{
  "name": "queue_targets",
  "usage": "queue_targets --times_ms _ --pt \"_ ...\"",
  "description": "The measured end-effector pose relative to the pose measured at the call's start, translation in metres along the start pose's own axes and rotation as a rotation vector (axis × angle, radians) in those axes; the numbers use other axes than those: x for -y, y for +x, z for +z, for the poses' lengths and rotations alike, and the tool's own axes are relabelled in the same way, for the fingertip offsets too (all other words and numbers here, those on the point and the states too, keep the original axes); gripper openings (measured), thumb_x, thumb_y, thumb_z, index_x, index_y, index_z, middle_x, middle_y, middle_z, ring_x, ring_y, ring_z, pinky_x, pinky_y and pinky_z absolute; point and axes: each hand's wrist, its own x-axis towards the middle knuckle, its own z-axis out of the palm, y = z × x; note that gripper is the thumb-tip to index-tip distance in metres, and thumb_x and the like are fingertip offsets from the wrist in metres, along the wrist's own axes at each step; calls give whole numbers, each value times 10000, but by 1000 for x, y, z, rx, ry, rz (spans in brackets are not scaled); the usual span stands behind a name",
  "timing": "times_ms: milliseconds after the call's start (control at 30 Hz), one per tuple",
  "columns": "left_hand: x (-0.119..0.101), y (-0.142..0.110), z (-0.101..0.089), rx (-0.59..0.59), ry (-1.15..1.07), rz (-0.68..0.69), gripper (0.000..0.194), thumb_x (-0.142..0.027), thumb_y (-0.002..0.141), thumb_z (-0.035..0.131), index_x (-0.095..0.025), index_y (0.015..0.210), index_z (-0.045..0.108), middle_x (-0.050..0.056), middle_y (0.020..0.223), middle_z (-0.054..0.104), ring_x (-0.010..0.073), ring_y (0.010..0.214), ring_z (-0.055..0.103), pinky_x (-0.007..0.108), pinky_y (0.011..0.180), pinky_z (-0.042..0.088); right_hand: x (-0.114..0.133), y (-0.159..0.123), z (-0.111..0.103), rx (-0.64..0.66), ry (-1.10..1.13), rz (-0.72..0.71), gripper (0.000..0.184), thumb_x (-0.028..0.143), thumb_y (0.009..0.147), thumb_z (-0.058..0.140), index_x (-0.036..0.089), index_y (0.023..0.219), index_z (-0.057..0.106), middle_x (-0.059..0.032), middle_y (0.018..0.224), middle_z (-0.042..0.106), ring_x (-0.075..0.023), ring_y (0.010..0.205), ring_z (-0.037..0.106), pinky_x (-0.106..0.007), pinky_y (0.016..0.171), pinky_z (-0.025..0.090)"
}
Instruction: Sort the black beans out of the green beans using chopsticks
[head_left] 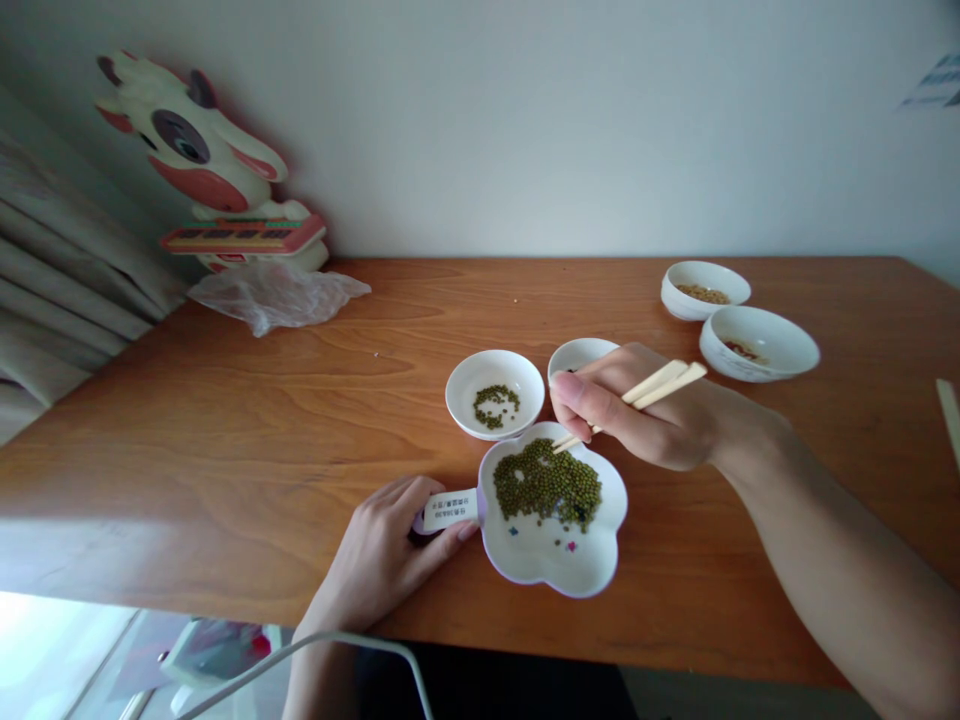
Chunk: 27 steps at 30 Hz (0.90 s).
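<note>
My left hand (390, 545) is closed round the labelled handle of a white flower-shaped dish (517, 560) with a purple rim, which rests on the table. Green mung beans (547, 482) cover the far part of its floor, with a few darker bits at the right. Above them my right hand (645, 405) grips a pair of wooden chopsticks (664, 385), their tips down at the beans. Just behind the dish stands a white bowl (461, 395) with a small heap of mung beans. A second white bowl (581, 352) is partly hidden by my right hand.
Two white bowls with brownish contents, a rear one (667, 295) and a nearer one (787, 345), stand at the back right. A crumpled plastic bag (277, 295) lies by a cow-shaped toy piano (210, 160) at the back left. A pale cable (352, 637) crosses below my left wrist.
</note>
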Motion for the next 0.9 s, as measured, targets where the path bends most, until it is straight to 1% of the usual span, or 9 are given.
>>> queue_targets --times_ms 133,367,467,567,733,900 --pt "-1 0 -1 1 -1 -4 352 -575 986 631 -223 977 642 10 864 684 170 752 633 284 671 467 1 1 1 23 -22 36 651 626 1090 267 233 678 583 -5 623 659 -158 581 528 -388 632 378" --pt "-1 0 0 -4 -3 -13 357 -578 981 637 -221 956 638 8 836 669 168 731 623 280 646 459 -2 2 2 15 -17 32 642 645 1073 301 238 659 576 -1 604 645 -163 559 526 -398 607 361" --pt "-1 -1 1 -7 -4 -6 350 -569 980 642 -220 959 639 10 835 666 168 731 619 280 646 458 -3 2 1 8 9 17 614 614 1077 329 238 648 558 3 592 624 -164 558 518 -387 610 378" --pt "-2 -1 0 -8 -4 4 347 -564 984 638 -218 957 642 13 834 667 169 731 615 280 646 457 -3 2 1 10 16 32 619 577 1095 297 224 661 562 -5 607 619 -159 583 519 -362 636 401" --pt "-3 1 0 3 -4 9 350 -567 982 640 -219 953 639 15 840 671 173 738 617 278 646 454 -3 1 2 57 34 57 608 577 1102 293 208 696 552 -9 631 597 -140 587 500 -336 602 376" --pt "-2 0 0 10 -6 16 349 -566 986 636 -221 935 629 15 838 663 171 726 605 276 641 447 -6 2 1 73 72 58 600 542 1118 276 195 714 553 -12 653 589 -136 599 494 -333 631 394"
